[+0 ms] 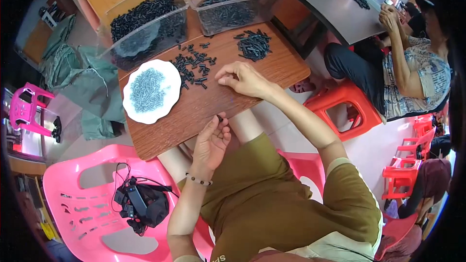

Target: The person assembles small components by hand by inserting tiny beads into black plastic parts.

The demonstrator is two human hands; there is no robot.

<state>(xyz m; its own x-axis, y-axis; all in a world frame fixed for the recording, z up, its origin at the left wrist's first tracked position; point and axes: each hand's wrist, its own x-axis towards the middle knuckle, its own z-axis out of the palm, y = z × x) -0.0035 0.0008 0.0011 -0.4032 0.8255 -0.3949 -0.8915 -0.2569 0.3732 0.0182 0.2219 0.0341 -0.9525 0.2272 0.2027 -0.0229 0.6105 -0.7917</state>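
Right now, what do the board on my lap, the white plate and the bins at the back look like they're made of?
The board looks like wood or wood-look laminate: brown, with grain streaks and a low sheen. The white plate could be glazed ceramic or plastic; its smooth, glossy rim leaves that open. The bins look like clear plastic, since the black parts show through their walls.

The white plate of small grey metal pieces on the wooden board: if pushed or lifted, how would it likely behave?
The white plate looks shallow, so the grey pieces heaped on it would probably slide or spill if it tilts. The heap likely makes it heavy for its size. On the smooth wooden board it should slide rather than tip.
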